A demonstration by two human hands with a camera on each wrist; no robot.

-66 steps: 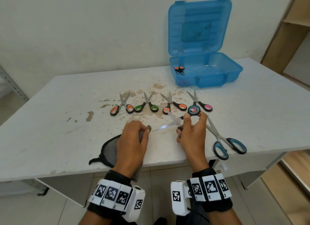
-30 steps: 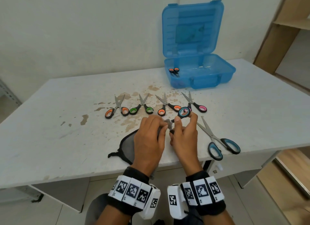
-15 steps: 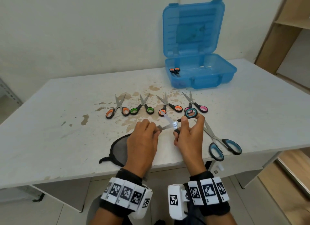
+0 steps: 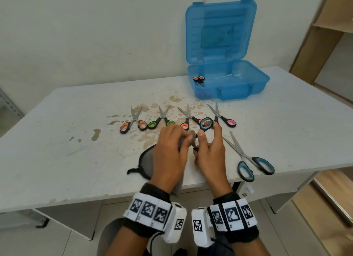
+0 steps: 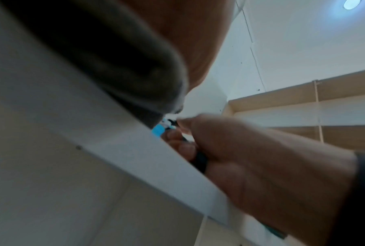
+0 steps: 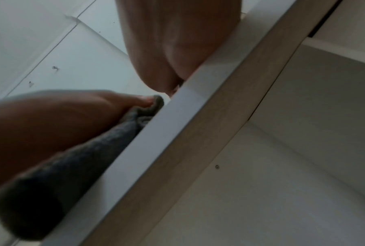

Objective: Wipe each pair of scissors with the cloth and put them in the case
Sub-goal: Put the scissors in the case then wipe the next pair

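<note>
My right hand (image 4: pixel 209 150) is pinching the blue-ringed black-handled scissors (image 4: pixel 206 124), blades pointing left into the grey cloth (image 4: pixel 182 141) my left hand (image 4: pixel 171 150) is squeezing; open blue plastic case (image 4: pixel 227 84) is sitting far-right on the bench (image 4: pixel 57 141), so right's nearer.

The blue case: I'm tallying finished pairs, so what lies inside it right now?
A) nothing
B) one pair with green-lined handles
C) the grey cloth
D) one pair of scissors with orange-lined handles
D: in the head view the open blue case holds a single pair of orange-handled scissors at its left end.
</note>
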